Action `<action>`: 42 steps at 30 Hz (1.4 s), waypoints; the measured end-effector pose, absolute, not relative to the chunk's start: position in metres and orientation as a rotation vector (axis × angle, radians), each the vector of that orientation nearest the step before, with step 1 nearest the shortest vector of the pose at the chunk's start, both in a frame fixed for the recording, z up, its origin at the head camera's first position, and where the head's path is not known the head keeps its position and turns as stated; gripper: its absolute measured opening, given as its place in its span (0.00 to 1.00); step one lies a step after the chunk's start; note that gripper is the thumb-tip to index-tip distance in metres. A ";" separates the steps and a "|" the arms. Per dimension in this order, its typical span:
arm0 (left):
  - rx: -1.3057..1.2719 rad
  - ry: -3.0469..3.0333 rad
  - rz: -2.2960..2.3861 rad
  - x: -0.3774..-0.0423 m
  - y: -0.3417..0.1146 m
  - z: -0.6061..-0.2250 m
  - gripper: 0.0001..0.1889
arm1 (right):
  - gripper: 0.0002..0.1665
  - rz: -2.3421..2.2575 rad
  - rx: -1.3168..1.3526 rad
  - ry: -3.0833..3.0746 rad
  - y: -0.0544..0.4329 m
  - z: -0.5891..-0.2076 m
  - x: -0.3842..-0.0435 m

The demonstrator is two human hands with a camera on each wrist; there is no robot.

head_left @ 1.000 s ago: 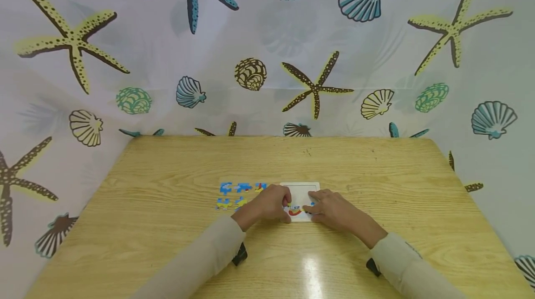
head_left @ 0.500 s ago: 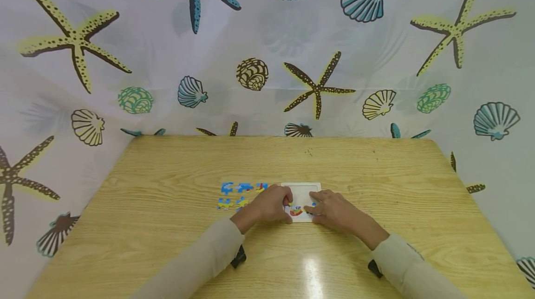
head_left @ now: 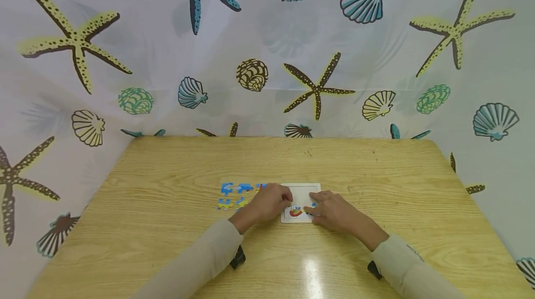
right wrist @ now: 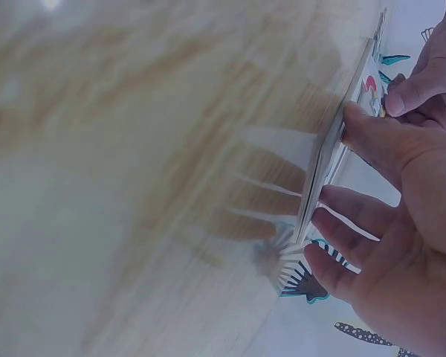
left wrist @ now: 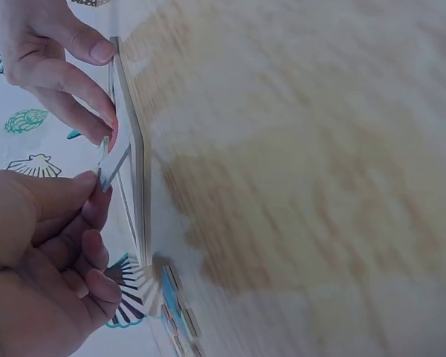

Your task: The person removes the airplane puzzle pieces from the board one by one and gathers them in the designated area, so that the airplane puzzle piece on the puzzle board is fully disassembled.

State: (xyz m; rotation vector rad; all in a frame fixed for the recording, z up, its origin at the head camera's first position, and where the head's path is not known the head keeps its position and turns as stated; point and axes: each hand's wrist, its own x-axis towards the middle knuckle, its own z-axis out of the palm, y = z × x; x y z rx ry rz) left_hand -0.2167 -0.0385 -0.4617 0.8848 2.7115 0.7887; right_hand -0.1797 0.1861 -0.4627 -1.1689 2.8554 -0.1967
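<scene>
A white puzzle tray [head_left: 298, 188] lies on the table, with a few picture pieces [head_left: 296, 211] in its near part showing a red curve and blue bits. At its left edge, my left hand [head_left: 270, 202] pinches a puzzle piece [left wrist: 114, 166] between thumb and forefinger, tilted over the tray in the left wrist view. My right hand [head_left: 334, 208] rests on the tray's right side, fingers spread and fairly straight. In the right wrist view, fingertips [right wrist: 328, 195] of this hand touch the tray's edge. My right fingers partly cover the pieces in the tray.
Left of the tray, several loose blue and yellow puzzle pieces [head_left: 227, 188] lie in two rows, some partly behind my left hand. The wooden table [head_left: 167, 164] meets a curtain [head_left: 217, 57] printed with shells and starfish at its far edge.
My left hand has lifted slightly and drawn back from the tray, its thumb now up against the forefinger. More of the tray's near left corner shows. The right hand stays in place.
</scene>
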 end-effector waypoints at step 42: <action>0.777 2.684 0.906 -0.218 -0.111 -0.450 0.04 | 0.22 -0.267 -1.144 2.831 0.185 -0.463 -0.179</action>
